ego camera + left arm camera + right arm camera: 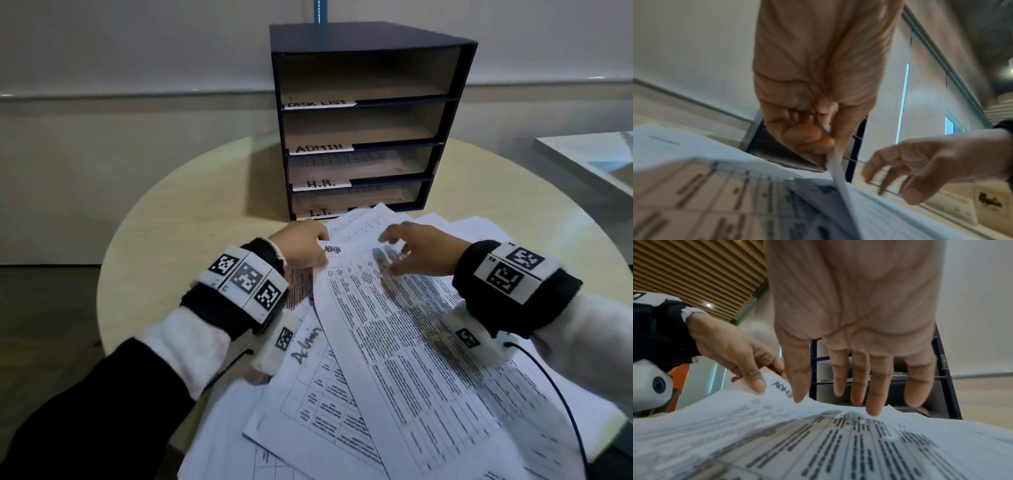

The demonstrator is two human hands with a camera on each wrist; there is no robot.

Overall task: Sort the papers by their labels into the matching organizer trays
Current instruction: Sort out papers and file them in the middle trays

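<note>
Left hand is pinching the top-left corner of the top sheet, thumb on top, fingers curled under; the left wrist view is showing the edge clamped between thumb and fingers. That sheet is reading "ADMIN" at the pinched corner. Right hand is hovering over the same sheet's upper part, fingers spread and nearly straight, gripping nothing; can't tell whether the fingertips are touching the paper. The sheet is lying on top of a loose pile spread across the round counter, another sheet under it handwritten "Admin". Organizer is standing at the counter's far side, just behind the pile, trays labelled top to bottom TASK LIST, ADMIN, H.R., I.T. H.R. and I.T. trays are holding papers.
</note>
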